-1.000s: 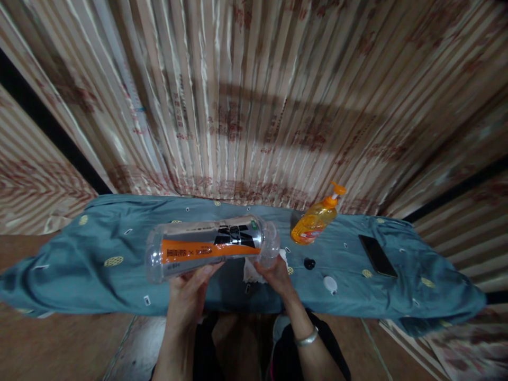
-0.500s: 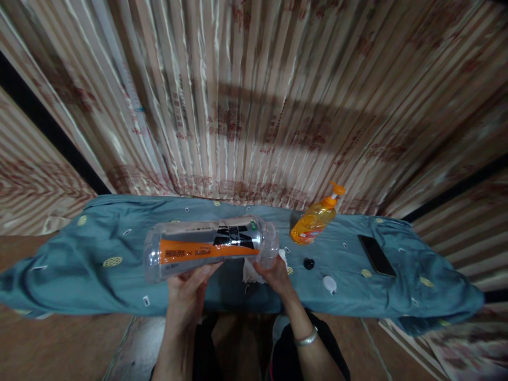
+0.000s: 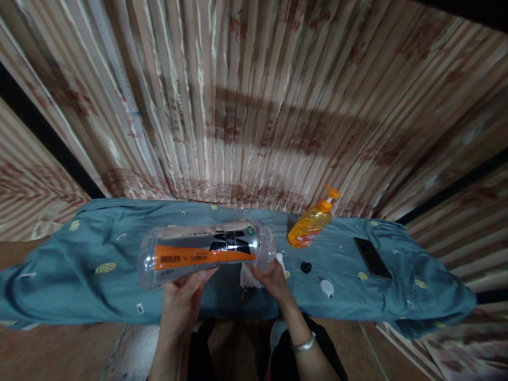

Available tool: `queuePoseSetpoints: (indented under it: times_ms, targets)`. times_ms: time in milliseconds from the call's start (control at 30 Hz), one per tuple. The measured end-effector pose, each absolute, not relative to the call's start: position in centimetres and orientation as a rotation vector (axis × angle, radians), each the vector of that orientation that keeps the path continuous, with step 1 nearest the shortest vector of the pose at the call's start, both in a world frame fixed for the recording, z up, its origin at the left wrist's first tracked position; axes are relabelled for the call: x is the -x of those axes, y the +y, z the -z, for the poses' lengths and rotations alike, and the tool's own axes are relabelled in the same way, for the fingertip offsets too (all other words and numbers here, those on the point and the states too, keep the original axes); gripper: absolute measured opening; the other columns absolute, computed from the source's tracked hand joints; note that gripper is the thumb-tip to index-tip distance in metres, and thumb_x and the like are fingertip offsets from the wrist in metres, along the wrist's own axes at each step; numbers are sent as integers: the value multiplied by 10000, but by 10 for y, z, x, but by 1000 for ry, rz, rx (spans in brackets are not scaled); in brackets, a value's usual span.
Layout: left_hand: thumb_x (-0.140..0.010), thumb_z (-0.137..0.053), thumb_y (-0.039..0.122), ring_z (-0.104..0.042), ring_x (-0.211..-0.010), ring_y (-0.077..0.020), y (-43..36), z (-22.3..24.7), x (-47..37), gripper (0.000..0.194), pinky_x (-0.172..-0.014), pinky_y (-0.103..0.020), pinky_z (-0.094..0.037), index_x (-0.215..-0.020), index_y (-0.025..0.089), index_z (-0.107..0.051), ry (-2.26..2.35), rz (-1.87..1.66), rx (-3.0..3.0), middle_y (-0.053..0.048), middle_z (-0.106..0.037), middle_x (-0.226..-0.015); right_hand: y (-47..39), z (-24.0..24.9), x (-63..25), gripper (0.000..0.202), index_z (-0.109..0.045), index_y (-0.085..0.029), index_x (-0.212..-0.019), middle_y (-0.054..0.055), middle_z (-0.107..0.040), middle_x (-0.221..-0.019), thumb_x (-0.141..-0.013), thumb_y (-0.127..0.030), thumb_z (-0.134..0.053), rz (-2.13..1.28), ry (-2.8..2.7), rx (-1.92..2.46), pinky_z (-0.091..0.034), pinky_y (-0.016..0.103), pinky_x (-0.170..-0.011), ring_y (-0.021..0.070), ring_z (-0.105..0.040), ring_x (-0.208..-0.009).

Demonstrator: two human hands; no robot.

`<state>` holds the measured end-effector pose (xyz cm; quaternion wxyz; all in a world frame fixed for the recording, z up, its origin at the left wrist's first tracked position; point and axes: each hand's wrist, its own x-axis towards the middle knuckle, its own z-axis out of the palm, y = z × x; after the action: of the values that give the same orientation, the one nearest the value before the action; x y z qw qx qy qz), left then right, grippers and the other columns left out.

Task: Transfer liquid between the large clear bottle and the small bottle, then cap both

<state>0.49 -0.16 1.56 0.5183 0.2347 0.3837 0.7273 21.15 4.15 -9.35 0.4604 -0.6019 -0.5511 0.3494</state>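
Observation:
A large clear plastic bottle (image 3: 202, 248) with an orange and black label lies sideways in the air over the cloth-covered table. My left hand (image 3: 184, 291) supports it from below near its base end, fingers mostly hidden behind it. At the neck end, on the right, my right hand (image 3: 270, 278) grips the bottle. Beneath that hand a crumpled white tissue (image 3: 248, 276) rests on the cloth. An orange pump bottle (image 3: 309, 226) with yellow-orange liquid stands to the right. Nearer the front are a small black cap (image 3: 306, 267) and a white round lid (image 3: 327, 288).
The narrow table has a green-blue patterned cloth (image 3: 103, 238). A black phone (image 3: 372, 257) lies at the right. Striped curtains (image 3: 254, 106) hang right behind the table, with dark poles (image 3: 47, 132) at the sides.
The view has shifted slightly, so the whole scene sits a little further left. Both hands keep their hold on the clear bottle, which has hardly moved over the table.

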Motion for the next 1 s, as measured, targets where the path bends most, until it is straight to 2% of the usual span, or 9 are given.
queuePoseSetpoints:
  times_ms: [333,567,867,1000]
  targets:
    - [-432,-964,340,-757,-771,-307,-2,-21,-8,396,-811,-519,-619,-727,179,-756,935,-1751,-541,-85,-779,-764,41,96,-211,460,-666,-216,-1114,75,-773,-997,-683,-344,-763,-830,-1351,1506,-589,505,-847,345,-739,-907]
    - [-410,-976,317,-754,-738,-270,-3,-25,-9,387,-735,-424,-644,-714,198,-769,919,-1761,-526,-63,-782,-760,41,96,-212,428,-667,-217,-1083,78,-768,-1001,-691,-363,-760,-805,-1375,1505,-584,489,-857,341,-732,-923]
    - [-437,-967,330,-760,-775,-293,-4,-25,-10,365,-775,-456,-637,-725,209,-777,921,-1746,-557,-61,-786,-776,41,98,-213,454,-654,-206,-1104,84,-769,-986,-688,-356,-760,-817,-1370,1513,-587,483,-851,336,-738,-899]
    - [-446,-970,302,-759,-766,-258,-4,-24,-9,385,-737,-390,-645,-780,225,-795,905,-1777,-552,-57,-795,-819,41,96,-212,477,-652,-207,-1117,83,-775,-991,-677,-351,-765,-825,-1353,1526,-593,475,-849,335,-741,-902]
